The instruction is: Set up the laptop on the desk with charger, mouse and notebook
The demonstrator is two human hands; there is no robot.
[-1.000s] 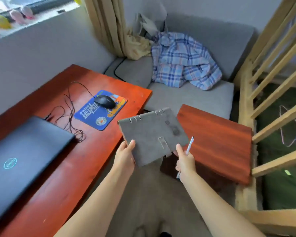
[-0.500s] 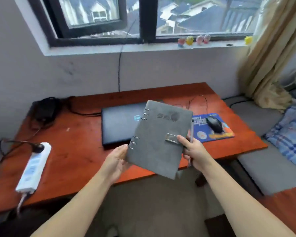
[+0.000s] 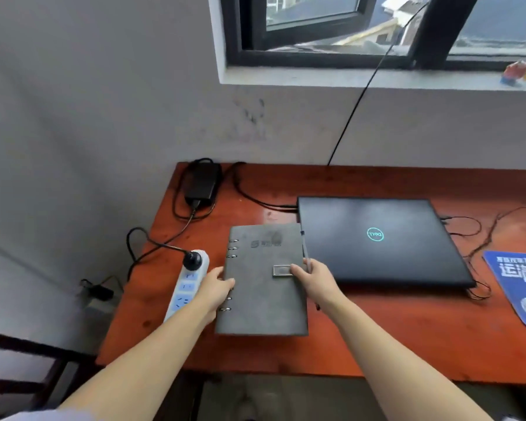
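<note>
A grey ring-bound notebook lies closed on the red-brown desk, just left of the closed black laptop. My left hand grips its ringed left edge. My right hand holds its right edge by the clasp, with a pen pinched against that edge. The black charger brick sits at the desk's back left corner; its cable runs to the laptop and its plug is in a white power strip. Only the blue mouse pad's left part shows at the right edge; the mouse is out of view.
Thin black mouse wire loops on the desk right of the laptop. A cable hangs from the window down the wall. Small toys sit on the sill. The wall stands close behind and left of the desk.
The view swung left from the sofa to the desk. The notebook went from held in the air to lying on the desk beside the laptop, both hands still on it.
</note>
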